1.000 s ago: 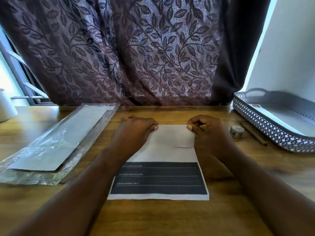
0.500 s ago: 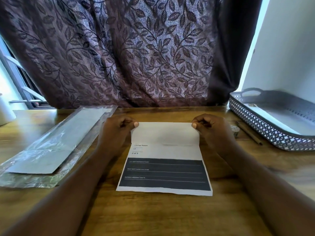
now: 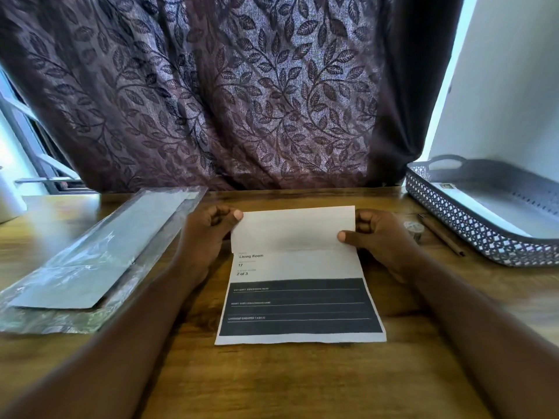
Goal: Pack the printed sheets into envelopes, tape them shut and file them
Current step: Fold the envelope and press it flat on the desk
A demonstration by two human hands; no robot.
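Observation:
A printed sheet (image 3: pixel 298 300) lies on the wooden table in front of me, with a dark block across its lower half and the words "Living Room" above it. Its top part is folded over toward me as a white flap. My left hand (image 3: pixel 208 234) pinches the flap's left corner between thumb and fingers. My right hand (image 3: pixel 378 237) pinches the flap's right edge, thumb on top. A clear plastic pack of envelopes (image 3: pixel 90 255) lies to the left. A small roll of tape (image 3: pixel 413 229) sits just right of my right hand.
A grey perforated tray (image 3: pixel 484 234) with a handle stands at the right, white sheets inside. A pencil (image 3: pixel 441 235) lies between the tape and the tray. A leaf-patterned curtain (image 3: pixel 227 92) hangs behind the table. A white object (image 3: pixel 9 204) is at the far left edge.
Both hands moved from pressing the folded top flat to its outer corners and lifted the flap up, uncovering the printed lines "Living Room", "17", "2 of 3".

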